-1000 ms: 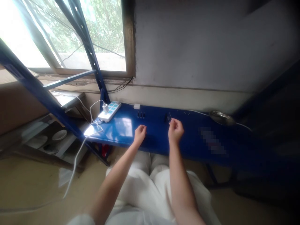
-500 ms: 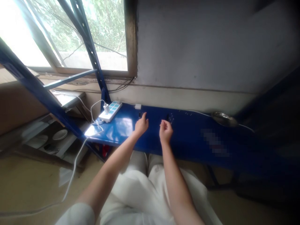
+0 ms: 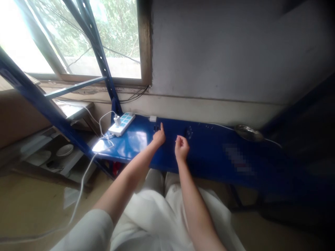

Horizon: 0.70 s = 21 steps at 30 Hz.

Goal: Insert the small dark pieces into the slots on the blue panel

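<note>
My left hand reaches over the blue table with its index finger stretched forward. Right at its fingers stand small black pieces in a short row; the hand partly covers them, and their kind is too small to tell. My right hand is held closed, fingertips pinched together, a little to the right and nearer to me. Whatever it grips is too small to make out. Beyond it lies a cluster of small clear bits on the tabletop.
A white power strip with a plugged-in charger sits at the table's left end. A white adapter lies by the back edge. To the right is a shiny metal dish beside a white cable. A blue upright post rises at left.
My left hand has moved forward to the black pieces and stretched out its index finger. My right hand has come left, away from the clear bits, still pinched.
</note>
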Each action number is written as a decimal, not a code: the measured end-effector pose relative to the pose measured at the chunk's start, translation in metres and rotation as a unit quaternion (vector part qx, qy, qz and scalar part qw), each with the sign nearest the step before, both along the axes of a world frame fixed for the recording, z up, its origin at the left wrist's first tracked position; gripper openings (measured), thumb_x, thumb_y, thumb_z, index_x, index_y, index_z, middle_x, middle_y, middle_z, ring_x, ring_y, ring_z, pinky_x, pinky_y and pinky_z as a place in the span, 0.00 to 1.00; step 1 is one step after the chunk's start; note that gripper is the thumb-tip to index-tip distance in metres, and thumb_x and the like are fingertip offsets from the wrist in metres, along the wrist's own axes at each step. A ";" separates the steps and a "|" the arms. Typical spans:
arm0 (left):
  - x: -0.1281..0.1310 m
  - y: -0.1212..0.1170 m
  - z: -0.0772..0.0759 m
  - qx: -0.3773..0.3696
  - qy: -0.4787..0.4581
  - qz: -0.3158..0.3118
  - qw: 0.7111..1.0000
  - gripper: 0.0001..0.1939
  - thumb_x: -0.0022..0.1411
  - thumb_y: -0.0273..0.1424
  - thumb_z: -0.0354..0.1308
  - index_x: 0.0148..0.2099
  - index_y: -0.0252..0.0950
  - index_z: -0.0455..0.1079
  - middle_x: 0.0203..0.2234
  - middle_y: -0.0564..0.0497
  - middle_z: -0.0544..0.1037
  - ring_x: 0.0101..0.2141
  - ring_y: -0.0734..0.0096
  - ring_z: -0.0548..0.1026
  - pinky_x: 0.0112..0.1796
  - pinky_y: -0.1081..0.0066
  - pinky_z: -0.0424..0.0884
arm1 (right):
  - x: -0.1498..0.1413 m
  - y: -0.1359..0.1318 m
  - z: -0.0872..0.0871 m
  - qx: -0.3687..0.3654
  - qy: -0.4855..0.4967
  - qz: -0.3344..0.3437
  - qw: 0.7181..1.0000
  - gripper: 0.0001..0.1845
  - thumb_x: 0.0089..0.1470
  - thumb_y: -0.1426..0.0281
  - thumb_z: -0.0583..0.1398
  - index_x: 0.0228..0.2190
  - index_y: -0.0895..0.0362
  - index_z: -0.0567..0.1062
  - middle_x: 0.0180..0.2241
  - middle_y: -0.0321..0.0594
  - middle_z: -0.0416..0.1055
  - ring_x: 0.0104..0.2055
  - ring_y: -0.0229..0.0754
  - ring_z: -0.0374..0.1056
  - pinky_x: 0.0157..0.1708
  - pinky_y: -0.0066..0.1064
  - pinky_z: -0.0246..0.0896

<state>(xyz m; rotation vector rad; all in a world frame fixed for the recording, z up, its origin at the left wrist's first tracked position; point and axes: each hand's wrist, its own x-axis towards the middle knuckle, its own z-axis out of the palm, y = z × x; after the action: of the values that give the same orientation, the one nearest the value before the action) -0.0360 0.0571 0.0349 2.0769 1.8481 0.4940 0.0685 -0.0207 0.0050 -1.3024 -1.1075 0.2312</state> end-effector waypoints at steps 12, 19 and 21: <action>0.003 0.003 -0.001 0.036 0.029 0.007 0.999 0.31 0.56 0.16 0.41 0.62 0.29 0.47 0.45 0.30 0.69 0.41 0.58 0.73 0.41 0.65 0.66 | 0.000 -0.006 0.012 0.012 0.011 0.019 1.000 0.18 0.54 0.58 0.50 0.35 0.59 0.71 0.33 0.46 0.73 0.33 0.40 0.71 0.35 0.31 0.67; 0.000 0.001 -0.004 0.057 0.005 -0.012 0.998 0.22 0.59 0.18 0.38 0.55 0.29 0.56 0.40 0.34 0.72 0.39 0.59 0.73 0.39 0.66 0.66 | 0.003 -0.009 0.012 0.016 0.021 0.026 0.999 0.19 0.53 0.58 0.51 0.35 0.59 0.71 0.32 0.46 0.73 0.32 0.40 0.70 0.34 0.31 0.66; -0.001 -0.002 -0.004 0.069 -0.016 -0.023 0.997 0.19 0.60 0.20 0.39 0.53 0.30 0.58 0.38 0.36 0.73 0.38 0.60 0.73 0.38 0.67 0.66 | 0.004 -0.005 0.009 0.007 0.025 0.021 0.999 0.19 0.53 0.57 0.51 0.35 0.60 0.71 0.32 0.46 0.73 0.32 0.40 0.70 0.35 0.32 0.66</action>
<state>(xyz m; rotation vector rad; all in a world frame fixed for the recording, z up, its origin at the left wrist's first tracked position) -0.0367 0.0550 0.0312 2.1813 1.7908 0.6564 0.0722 -0.0255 0.0138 -1.2549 -1.0935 0.2849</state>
